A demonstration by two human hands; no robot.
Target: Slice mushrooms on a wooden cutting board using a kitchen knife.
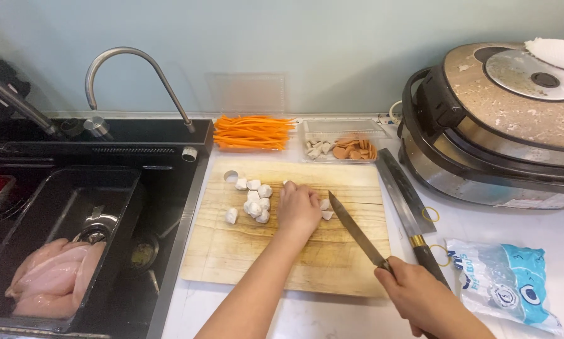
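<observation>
On the wooden cutting board (244,251) I see my left hand (297,210) pressed down over a white fish ball piece (326,206), fingers closed on it, with the loose white balls (254,202) clustered just to its left. My right hand (420,295) is clamped around the handle of a knife (356,231), blade angled toward the left hand. Beyond the board lie carrot strips (252,132), a clear tray (341,141), a cleaver (407,201) on the table, and a black sink (75,238).
</observation>
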